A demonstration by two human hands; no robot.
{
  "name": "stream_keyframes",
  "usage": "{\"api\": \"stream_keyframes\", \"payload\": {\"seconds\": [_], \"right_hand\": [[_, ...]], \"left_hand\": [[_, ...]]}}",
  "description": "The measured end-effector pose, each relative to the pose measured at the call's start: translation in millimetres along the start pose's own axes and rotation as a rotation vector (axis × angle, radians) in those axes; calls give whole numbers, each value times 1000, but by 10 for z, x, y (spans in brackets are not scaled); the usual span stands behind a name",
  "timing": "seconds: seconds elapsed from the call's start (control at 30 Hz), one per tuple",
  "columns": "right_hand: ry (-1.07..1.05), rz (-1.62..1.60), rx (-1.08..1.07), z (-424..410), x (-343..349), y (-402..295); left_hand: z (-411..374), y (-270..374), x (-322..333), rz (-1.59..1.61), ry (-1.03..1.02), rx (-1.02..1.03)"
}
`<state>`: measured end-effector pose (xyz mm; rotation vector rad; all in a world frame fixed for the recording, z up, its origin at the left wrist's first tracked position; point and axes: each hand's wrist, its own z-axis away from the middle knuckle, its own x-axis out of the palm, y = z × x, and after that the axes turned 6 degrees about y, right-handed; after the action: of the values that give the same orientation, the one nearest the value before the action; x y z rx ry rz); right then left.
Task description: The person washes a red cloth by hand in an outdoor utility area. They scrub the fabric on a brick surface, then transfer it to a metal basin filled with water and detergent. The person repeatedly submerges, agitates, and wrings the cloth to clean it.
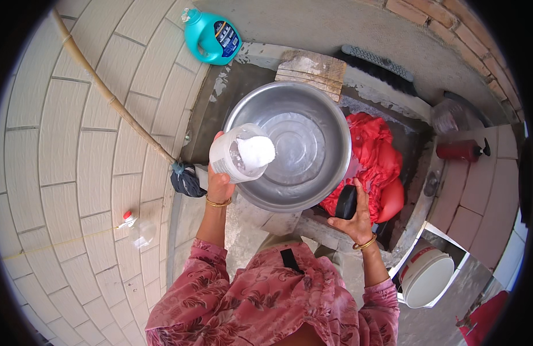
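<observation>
My left hand (220, 187) grips a translucent plastic jar (223, 155) by its side and tilts it over a metal basin (294, 184). Loose white powder (258, 151) sits at the jar's uncovered mouth. Between the thumb and fingers of my right hand (357, 221) is a round black lid (345, 202), just off the basin's right rim. Wet-looking red fabric (372, 147) lies bunched to the right of the basin, under and beyond that hand. The basin holds a little clear liquid or is wet inside; I cannot tell which.
The basin rests on wooden boards (312, 69) across a concrete trough (415, 190). A teal detergent jug (206, 41) and a black-bristled brush (379, 69) stand along the back. At right are a red pump bottle (459, 150) and a white bucket (428, 277). A bamboo pole (115, 101) leans at left.
</observation>
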<state>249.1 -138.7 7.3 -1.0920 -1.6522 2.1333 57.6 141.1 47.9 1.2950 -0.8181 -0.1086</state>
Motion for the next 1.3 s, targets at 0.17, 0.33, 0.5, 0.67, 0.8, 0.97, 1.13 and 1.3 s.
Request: {"api": "stream_keyframes", "payload": {"seconds": [0.17,0.33,0.5,0.67,0.8,0.97,1.13,1.3], "right_hand": [[6,-36,17,-90,-7,-2],[-7,3,-2,-21,-24,33],[-40,-158,36,-67,-28,-23],[-99,-150,-180,-367,-294,-581],[-139,-93,-296,-564,-497,-842],[-149,90,-260,-455,-757,-770],[-66,171,-192,-277,-918,-474],[-2,190,-130,-133,-1107,-153]], "left_hand": [[26,-147,-399,-32,92,-39],[124,-198,-601,99,178,-97],[150,-434,-365,468,33,-168],[185,-648,407,787,-166,-417],[399,-1019,820,499,-162,-445],[402,-1155,1279,400,-285,-495],[526,-1368,1525,322,-291,-579],[604,-1688,1667,249,-372,-685]]}}
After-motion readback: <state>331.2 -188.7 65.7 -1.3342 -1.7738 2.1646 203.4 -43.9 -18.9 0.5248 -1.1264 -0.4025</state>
